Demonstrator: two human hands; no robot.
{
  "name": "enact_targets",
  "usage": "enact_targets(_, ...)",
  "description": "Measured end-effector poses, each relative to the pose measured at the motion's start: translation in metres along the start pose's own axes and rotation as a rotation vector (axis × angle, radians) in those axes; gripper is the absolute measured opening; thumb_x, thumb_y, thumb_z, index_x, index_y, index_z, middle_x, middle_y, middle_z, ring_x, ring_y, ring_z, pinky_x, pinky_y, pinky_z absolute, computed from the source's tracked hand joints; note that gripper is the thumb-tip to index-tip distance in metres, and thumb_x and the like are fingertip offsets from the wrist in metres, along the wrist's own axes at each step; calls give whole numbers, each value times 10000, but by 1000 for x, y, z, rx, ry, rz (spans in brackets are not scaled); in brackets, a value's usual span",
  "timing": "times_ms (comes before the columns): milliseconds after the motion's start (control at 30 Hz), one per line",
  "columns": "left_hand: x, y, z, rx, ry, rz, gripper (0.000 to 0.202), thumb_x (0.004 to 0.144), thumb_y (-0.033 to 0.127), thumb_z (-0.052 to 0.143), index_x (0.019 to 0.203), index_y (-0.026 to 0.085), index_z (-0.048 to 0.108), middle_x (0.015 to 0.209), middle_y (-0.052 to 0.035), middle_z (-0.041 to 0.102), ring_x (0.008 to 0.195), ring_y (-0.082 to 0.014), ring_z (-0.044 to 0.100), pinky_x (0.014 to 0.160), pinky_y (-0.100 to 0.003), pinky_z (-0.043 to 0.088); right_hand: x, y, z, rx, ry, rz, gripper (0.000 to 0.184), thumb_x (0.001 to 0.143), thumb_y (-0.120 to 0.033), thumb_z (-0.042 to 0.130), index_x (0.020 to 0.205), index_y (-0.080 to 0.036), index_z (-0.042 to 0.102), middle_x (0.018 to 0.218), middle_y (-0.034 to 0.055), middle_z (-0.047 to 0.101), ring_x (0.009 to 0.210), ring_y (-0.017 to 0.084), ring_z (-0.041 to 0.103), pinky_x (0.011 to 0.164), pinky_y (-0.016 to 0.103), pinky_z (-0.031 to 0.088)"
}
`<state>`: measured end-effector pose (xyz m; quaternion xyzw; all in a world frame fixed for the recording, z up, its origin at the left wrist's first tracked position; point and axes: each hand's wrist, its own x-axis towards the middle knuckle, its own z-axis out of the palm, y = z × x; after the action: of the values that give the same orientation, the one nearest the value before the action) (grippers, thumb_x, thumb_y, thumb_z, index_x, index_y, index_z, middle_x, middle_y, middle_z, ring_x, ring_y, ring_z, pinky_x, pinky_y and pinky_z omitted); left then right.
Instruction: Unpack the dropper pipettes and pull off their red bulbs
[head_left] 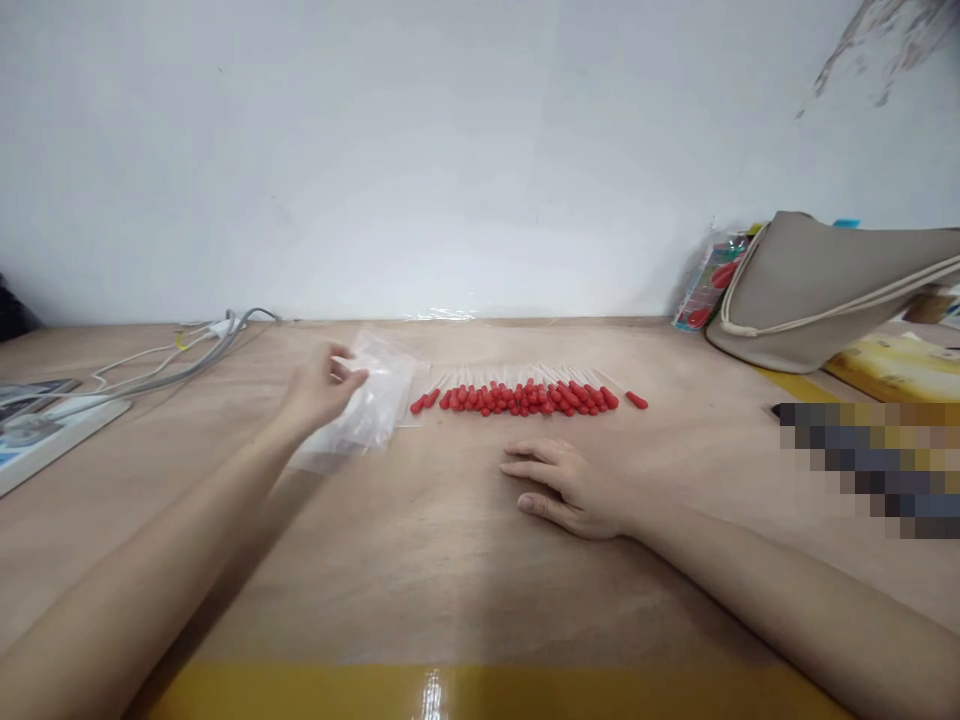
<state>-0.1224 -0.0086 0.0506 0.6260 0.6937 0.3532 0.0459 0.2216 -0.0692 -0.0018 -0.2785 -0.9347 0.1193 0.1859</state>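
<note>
My left hand (324, 385) is at a clear plastic bag (379, 395), with thumb and bent fingers closed at the bag's upper left part. Hand and bag are both smeared by motion, and how the fingertips meet the film is hard to see. More clear film lies flat just right of the bag. Beyond my right hand, a long row of red-tipped white sticks (525, 397) lies on the table, red ends towards me. My right hand (574, 488) rests palm down on the table, fingers apart and holding nothing.
A wooden table (420, 560) meets a white wall, with yellow tape (450, 690) along its front. White and grey cables (172, 370) and a white-edged panel (67, 440) lie left. A grey-beige bag (825, 290), a printed packet (705, 285) and a yellow package (900, 370) stand right.
</note>
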Motion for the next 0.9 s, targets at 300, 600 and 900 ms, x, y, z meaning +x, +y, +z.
enact_targets(300, 4, -37, 0, 365, 292, 36, 594, 685, 399, 640, 1191, 182, 420, 1189, -150, 414, 1148, -331, 398, 919, -445, 358, 1, 0, 1, 25, 31, -13, 398, 871, -392, 443, 1217, -209, 512, 1246, 124, 494, 1129, 234, 467, 930, 433, 400)
enact_targets(600, -21, 28, 29, 488, -119, 496, 298, 751, 469, 520, 834, 210, 642, 962, -80, 573, 952, -277, 498, 819, -417, 358, 2, 0, 0, 40, 42, -19, 391, 866, -384, 454, 1205, -203, 526, 1223, 130, 509, 1119, 231, 477, 927, 428, 400)
enact_targets(900, -17, 17, 44, 284, 4, 329, 233, 755, 389, 521, 748, 194, 649, 949, -65, 550, 967, -255, 490, 844, -417, 360, 3, -2, -2, 40, 32, -13, 379, 861, -372, 467, 1187, -193, 538, 1211, 131, 516, 1108, 229, 480, 927, 427, 395)
